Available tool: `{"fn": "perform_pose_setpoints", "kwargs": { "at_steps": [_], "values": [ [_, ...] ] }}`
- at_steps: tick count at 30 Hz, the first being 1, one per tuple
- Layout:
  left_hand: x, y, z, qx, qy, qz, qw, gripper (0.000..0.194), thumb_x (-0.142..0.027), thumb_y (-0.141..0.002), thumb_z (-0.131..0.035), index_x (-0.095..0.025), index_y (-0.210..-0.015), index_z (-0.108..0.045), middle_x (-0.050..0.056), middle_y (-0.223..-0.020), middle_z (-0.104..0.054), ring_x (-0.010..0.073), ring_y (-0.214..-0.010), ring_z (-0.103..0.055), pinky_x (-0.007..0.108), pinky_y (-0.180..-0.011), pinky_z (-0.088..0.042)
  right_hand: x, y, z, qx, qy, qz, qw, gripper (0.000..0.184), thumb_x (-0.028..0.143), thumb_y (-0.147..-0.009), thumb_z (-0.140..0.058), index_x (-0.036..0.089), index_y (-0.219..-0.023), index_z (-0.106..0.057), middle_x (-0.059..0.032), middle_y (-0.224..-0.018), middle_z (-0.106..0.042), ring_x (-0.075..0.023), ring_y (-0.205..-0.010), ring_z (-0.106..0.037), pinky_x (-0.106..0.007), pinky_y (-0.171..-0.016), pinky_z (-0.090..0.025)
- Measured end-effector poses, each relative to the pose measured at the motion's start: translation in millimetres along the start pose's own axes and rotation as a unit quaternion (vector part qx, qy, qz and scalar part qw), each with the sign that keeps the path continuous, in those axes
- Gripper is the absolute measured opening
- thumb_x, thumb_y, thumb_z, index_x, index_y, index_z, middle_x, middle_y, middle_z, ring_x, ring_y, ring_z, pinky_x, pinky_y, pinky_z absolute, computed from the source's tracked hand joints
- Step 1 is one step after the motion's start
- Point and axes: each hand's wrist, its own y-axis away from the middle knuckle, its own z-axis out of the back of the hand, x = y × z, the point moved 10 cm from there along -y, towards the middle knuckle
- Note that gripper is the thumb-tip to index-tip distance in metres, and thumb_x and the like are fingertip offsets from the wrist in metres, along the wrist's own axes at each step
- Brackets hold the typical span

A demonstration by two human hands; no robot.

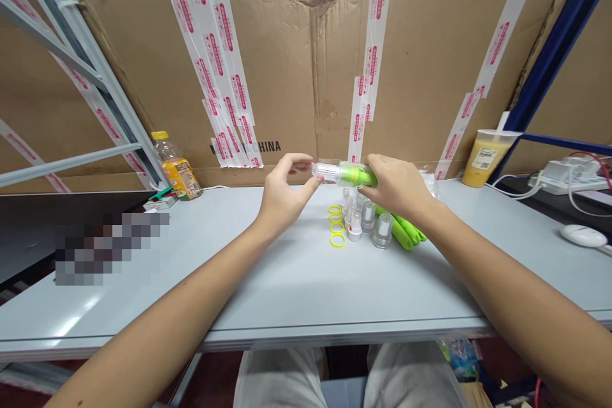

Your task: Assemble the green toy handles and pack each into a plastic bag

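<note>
My right hand (399,183) is closed around the bright green part of a tube-shaped piece (351,174), held level above the table. Its clear ribbed end points left, between the thumb and fingers of my left hand (287,188), which is closed at that end. Under my hands stand several clear plastic caps (382,231) and a small clear piece with a white base (354,227). Left of them lies a row of several yellow rings (337,240). Beneath my right hand are several green tubes (406,229), partly hidden by my wrist.
The white table (268,280) ends at cardboard (282,76). A yellow-capped bottle (176,166) stands at the left back, near a small box (160,202). At the right are a drink cup (486,158), a power strip with cables (568,182) and a white mouse (583,236).
</note>
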Motion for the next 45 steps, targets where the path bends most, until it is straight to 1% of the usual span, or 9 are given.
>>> {"fn": "perform_pose_setpoints", "kwargs": {
  "at_steps": [6,14,18,22,26,30,33,36,45],
  "values": [
    [0.6,-1.1,1.1,-0.006,-0.001,0.0,1.0,0.017,-0.034,-0.081,-0.075,-0.022,-0.091,-0.068,0.003,-0.098,-0.071,0.0201,-0.097,-0.063,0.037,-0.087,-0.05,1.6,0.5,0.5,-0.005,0.003,0.008,1.0,0.016,0.03,-0.083,-0.059,0.019,-0.093,-0.054,-0.0083,-0.091,-0.069,-0.0236,-0.079,-0.061,-0.031,-0.056,-0.023],
    [18.7,1.0,-13.0,0.035,0.097,0.05,0.993,0.029,-0.035,-0.081,-0.075,-0.022,-0.105,-0.066,0.006,-0.104,-0.07,0.0203,-0.097,-0.066,0.038,-0.089,-0.054,5.8,1.9,3.9,-0.019,0.008,0.019,1.0,0.018,0.031,-0.082,-0.061,0.019,-0.093,-0.054,-0.0087,-0.091,-0.069,-0.024,-0.079,-0.062,-0.031,-0.057,-0.025],
    [16.4,0.6,-14.7,0.047,0.104,0.048,0.992,0.026,-0.031,-0.08,-0.075,-0.02,-0.099,-0.062,0.005,-0.101,-0.069,0.0191,-0.096,-0.066,0.037,-0.088,-0.054,6.6,1.8,3.6,-0.018,0.011,0.024,1.0,0.017,0.031,-0.082,-0.061,0.019,-0.092,-0.053,-0.0081,-0.091,-0.069,-0.0239,-0.078,-0.062,-0.032,-0.057,-0.024],
    [10.8,-0.6,-16.4,0.068,0.093,0.031,0.993,0.028,-0.03,-0.08,-0.074,-0.021,-0.104,-0.061,0.005,-0.104,-0.069,0.019,-0.098,-0.066,0.037,-0.089,-0.054,10.1,2.1,2.3,-0.013,0.011,0.044,0.999,0.018,0.033,-0.082,-0.061,0.02,-0.091,-0.053,-0.0077,-0.091,-0.069,-0.0233,-0.076,-0.061,-0.031,-0.058,-0.025],
    [2.5,-1.3,-16.1,0.082,0.047,-0.02,0.995,0.026,-0.027,-0.082,-0.073,-0.022,-0.105,-0.064,0.005,-0.104,-0.069,0.0185,-0.095,-0.066,0.035,-0.085,-0.054,11.8,2.6,0.2,-0.009,0.027,0.055,0.998,0.019,0.032,-0.081,-0.063,0.019,-0.092,-0.053,-0.0077,-0.09,-0.069,-0.0231,-0.073,-0.06,-0.031,-0.057,-0.024],
    [-15.8,1.5,-7.2,0.045,-0.033,-0.127,0.99,0.02,-0.029,-0.084,-0.073,-0.023,-0.102,-0.067,0.006,-0.102,-0.067,0.0198,-0.1,-0.063,0.036,-0.087,-0.053,11.9,3.0,-0.8,-0.004,0.019,0.058,0.998,0.021,0.033,-0.082,-0.062,0.018,-0.094,-0.053,-0.0077,-0.091,-0.069,-0.023,-0.074,-0.061,-0.031,-0.057,-0.025],
    [-21.8,4.3,-4.2,0.028,-0.06,-0.159,0.985,0.019,-0.03,-0.085,-0.072,-0.024,-0.102,-0.066,0.006,-0.105,-0.065,0.0204,-0.101,-0.062,0.038,-0.089,-0.052,12.5,3.0,-0.8,-0.001,0.0,0.059,0.998,0.021,0.033,-0.083,-0.062,0.019,-0.096,-0.054,-0.008,-0.092,-0.069,-0.0233,-0.076,-0.061,-0.03,-0.058,-0.026],
    [-20.9,5.3,-7.4,0.04,-0.061,-0.155,0.985,0.021,-0.033,-0.083,-0.074,-0.024,-0.1,-0.067,0.007,-0.106,-0.064,0.0206,-0.1,-0.062,0.038,-0.088,-0.054,14.3,3.1,-1.3,0.002,-0.008,0.062,0.998,0.021,0.031,-0.082,-0.062,0.019,-0.097,-0.054,-0.0085,-0.094,-0.069,-0.0237,-0.078,-0.062,-0.03,-0.059,-0.028],
    [-11.9,3.6,-13.4,0.062,0.012,-0.074,0.995,0.022,-0.032,-0.084,-0.073,-0.023,-0.104,-0.072,0.008,-0.11,-0.063,0.0194,-0.104,-0.063,0.036,-0.086,-0.058,18.6,4.6,-3.3,0.007,-0.002,0.061,0.998,0.021,0.033,-0.082,-0.063,0.019,-0.096,-0.055,-0.009,-0.093,-0.069,-0.024,-0.077,-0.062,-0.031,-0.058,-0.028]
  ]
}}
